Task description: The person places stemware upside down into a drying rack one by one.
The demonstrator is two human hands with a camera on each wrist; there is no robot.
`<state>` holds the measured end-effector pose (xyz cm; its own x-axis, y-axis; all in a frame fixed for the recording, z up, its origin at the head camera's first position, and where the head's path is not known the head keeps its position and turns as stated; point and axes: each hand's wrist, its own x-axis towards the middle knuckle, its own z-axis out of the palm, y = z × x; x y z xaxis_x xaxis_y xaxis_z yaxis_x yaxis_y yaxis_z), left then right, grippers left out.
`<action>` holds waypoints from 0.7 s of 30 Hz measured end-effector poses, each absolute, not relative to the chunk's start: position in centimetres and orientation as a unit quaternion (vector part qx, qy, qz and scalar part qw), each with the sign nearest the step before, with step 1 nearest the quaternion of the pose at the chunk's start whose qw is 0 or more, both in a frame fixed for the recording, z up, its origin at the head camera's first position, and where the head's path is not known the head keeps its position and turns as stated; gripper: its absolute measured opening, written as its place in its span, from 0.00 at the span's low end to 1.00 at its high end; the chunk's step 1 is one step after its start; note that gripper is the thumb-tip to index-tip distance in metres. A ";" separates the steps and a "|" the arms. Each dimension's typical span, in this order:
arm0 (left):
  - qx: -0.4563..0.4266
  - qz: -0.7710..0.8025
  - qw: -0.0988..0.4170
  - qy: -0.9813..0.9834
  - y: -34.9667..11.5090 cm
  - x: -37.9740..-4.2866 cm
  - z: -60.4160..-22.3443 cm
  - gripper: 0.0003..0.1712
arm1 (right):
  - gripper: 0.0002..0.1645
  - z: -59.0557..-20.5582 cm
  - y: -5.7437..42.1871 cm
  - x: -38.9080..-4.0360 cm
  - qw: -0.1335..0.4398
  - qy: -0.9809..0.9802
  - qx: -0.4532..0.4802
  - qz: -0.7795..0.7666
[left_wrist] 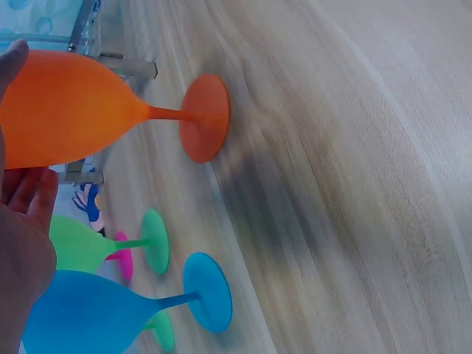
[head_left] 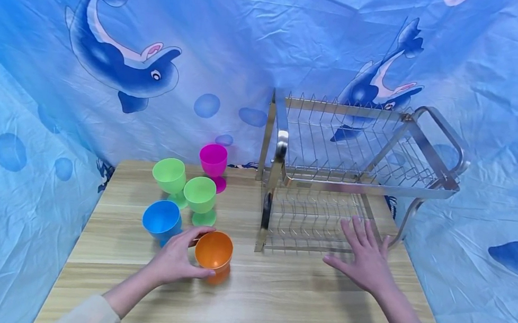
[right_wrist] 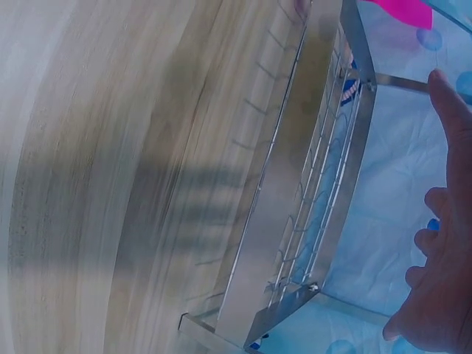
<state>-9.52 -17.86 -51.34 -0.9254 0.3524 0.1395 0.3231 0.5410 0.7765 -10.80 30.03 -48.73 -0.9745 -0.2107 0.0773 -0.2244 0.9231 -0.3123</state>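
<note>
My left hand [head_left: 178,259] has its thumb and fingers round the bowl of an orange plastic goblet [head_left: 214,252]. In the left wrist view this orange goblet [left_wrist: 74,110] shows its thin stem and round foot; whether that foot touches the table I cannot tell. A blue goblet [head_left: 162,219] stands just left of the same hand. Behind are two green goblets, one [head_left: 200,195] nearer and one [head_left: 169,175] farther left, and a magenta goblet [head_left: 213,160]. My right hand [head_left: 365,261], fingers spread and holding nothing, hovers by the front of a metal dish rack [head_left: 371,188].
The two-tier rack, with wire shelves, stands at the back right of the wooden table [head_left: 270,312]. Its side post [head_left: 267,205] rises between the goblets and my right hand. Blue dolphin-printed curtains [head_left: 235,36] hang behind and at both sides.
</note>
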 end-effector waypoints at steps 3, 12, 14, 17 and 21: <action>0.188 0.443 0.018 0.876 -17.8 -9.5 -51.4 0.53 | 0.65 -48.9 29.6 -10.8 0.021 -0.979 0.115 0.168; 0.137 0.505 0.048 0.851 -17.5 -9.1 -50.1 0.50 | 0.65 -48.9 27.5 -10.7 0.052 -0.969 0.160 0.184; 0.127 0.523 0.047 0.842 -17.5 -8.9 -49.7 0.49 | 0.65 -48.8 26.7 -10.6 0.058 -0.964 0.176 0.193; 0.118 0.543 0.041 0.830 -17.4 -8.7 -49.3 0.46 | 0.65 -48.5 25.4 -10.3 0.057 -0.955 0.201 0.211; 0.110 0.564 0.037 0.817 -17.4 -8.7 -48.9 0.45 | 0.63 -47.9 23.5 -9.8 0.035 -0.937 0.233 0.259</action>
